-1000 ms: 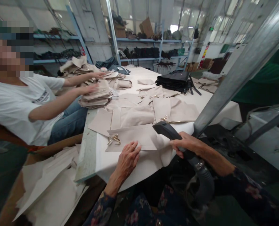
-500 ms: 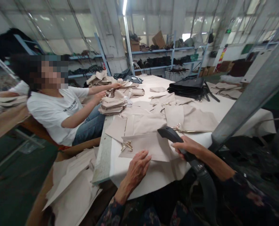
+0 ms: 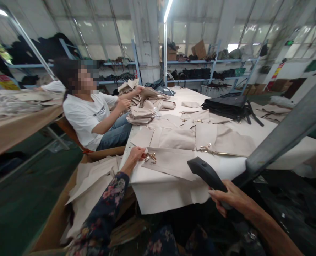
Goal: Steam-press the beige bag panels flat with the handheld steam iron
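Note:
My left hand (image 3: 137,155) is closed at the left corner of a flat beige fabric panel (image 3: 171,160), its fingertips seeming to pinch that edge. Right beside those fingers, a few gold metal snap hooks (image 3: 151,157) lie on the panel. In my right hand (image 3: 231,197) is a black hand-held nozzle (image 3: 207,173), gripped by its handle. Its tip points left, above the panel's right end, and its lower part is lost in shadow. Behind the panel lie beige bag pieces (image 3: 176,138), one with gold hooks (image 3: 206,146).
A co-worker (image 3: 86,113) sits at the left, both hands on stacked beige pieces (image 3: 140,115). Below the table's left edge stands a cardboard box (image 3: 54,209) of beige pieces. A grey metal post (image 3: 283,131) slants across the right. Black bags (image 3: 224,106) lie farther back.
My left hand has moved left from the panel's front edge to its corner by the hooks. The nozzle has drawn back toward me, off the panel. The view has turned left.

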A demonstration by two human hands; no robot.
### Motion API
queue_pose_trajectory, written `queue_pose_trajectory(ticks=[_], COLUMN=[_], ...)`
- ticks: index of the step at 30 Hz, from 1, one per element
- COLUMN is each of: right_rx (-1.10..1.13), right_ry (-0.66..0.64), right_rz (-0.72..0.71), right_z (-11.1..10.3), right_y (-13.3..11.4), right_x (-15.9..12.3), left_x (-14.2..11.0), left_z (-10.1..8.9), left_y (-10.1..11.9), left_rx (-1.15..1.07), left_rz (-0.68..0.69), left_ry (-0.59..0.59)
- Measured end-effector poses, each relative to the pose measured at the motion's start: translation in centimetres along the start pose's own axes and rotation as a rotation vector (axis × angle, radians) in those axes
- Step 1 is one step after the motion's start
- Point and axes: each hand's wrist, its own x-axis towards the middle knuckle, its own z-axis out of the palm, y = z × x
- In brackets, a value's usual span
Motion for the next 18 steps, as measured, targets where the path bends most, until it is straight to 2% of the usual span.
queue_pose_trajectory(ticks=[6,10,13,15,18], right_rx=[0.024,-0.007,-0.022,-0.015,0.008], right_ry=[-0.057,-0.077,-0.065,-0.048,-0.024], right_rz=[0.007,-0.001,-0.015,0.0,-0.012], right_z=[1.1,2.3,2.9,3.0,3.0], right_y=[-0.5,-0.5,0.0,0.3,0.8], right_x=[0.2,-0.1,-1.0,-1.7,-2.8], left_x=[-3.5,-5.5,-6.7,-7.1,-6.6], left_z=[-0.7,0.9,2.4,3.3,4.2], left_y=[-0.5,0.2,0.0,-0.3,-0.5], left_rx=[0.051,0.034,0.008,-0.003,-0.014], left_rz=[0.028,0.028,0.031,0.037,0.056], left_ry=[-0.057,-0.188,-0.239,-0.231,-0.151])
